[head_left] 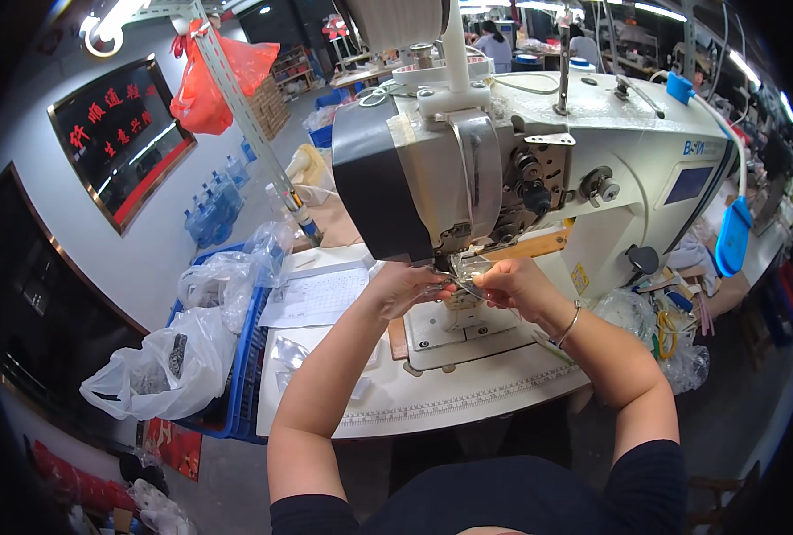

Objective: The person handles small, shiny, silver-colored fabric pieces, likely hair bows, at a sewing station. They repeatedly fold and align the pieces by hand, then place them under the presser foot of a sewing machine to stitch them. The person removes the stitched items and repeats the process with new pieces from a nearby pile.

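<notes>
Both of my hands are raised to the needle area of a large white and dark grey industrial sewing machine [628,116]. My left hand [403,287] is closed, its fingertips pinched just left of the presser foot. From the other side my right hand [517,285] pinches too, thumb and finger pressed together. Something thin and shiny shows between the fingertips, too small and partly hidden to name. Below the hands lies the metal base plate [459,343], set on the white table [450,408] with a ruler strip along its front edge.
On the left stands a blue crate [252,357] with clear plastic bags [160,366] over it. Written paper sheets [320,294] lie beside my left forearm. At the right are yellow-handled scissors [666,334], plastic bags and a hanging blue paddle-shaped piece [733,236]. A metal post [254,125] rises behind.
</notes>
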Available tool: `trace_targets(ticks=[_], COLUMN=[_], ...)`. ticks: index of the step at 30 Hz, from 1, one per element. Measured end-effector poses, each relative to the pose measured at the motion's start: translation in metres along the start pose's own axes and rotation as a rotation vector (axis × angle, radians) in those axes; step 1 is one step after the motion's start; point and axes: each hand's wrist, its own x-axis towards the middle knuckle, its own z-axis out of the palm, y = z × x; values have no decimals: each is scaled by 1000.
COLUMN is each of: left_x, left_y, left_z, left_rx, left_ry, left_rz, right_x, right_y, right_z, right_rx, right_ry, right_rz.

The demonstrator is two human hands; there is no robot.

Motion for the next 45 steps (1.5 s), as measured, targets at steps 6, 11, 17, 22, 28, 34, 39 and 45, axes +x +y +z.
trace_targets(ticks=[6,11,17,22,28,34,39,45], left_x=[8,-4,-4,1,2,1,5,-1], left_y=[-12,-4,1,-1,1,2,-1,6], left_z=[-20,-3,1,-5,-4,-1,-3,7], left_rx=[-158,-130,-86,-89,-61,-33,-29,-14], left_ry=[-128,-17,-1,-13,-23,-50,-2,16], left_rz=[27,89,94,72,52,116,88,107], right_x=[0,2,3,0,1,2,5,5], right_y=[0,1,3,-1,1,-1,0,-3], right_z=[5,1,-2,2,1,3,1,0], right_rx=[-6,-4,-3,2,-9,-14,-15,-43], right_ry=[31,9,12,27,26,48,45,31], right_rz=[-27,-28,-30,-29,-25,-21,-54,-64])
